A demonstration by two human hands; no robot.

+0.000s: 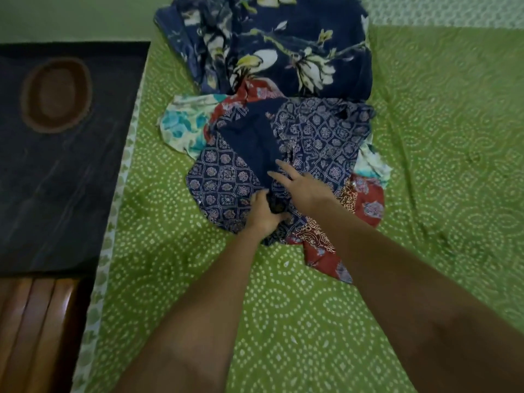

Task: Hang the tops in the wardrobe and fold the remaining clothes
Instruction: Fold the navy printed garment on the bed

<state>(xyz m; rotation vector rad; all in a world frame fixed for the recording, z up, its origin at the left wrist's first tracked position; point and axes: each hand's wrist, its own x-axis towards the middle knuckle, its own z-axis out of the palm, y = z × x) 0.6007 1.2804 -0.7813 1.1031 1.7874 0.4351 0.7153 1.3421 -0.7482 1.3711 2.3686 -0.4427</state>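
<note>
My left hand grips navy print top at frame centre; right hand flat on it, fingers straight. Green bedsheet bare right and below; bed edge along left.

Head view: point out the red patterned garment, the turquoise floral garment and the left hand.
red patterned garment (365, 205), head view, on its right lobe.
turquoise floral garment (184, 123), head view, on its left part.
left hand (263, 214), head view, on its back.
</note>
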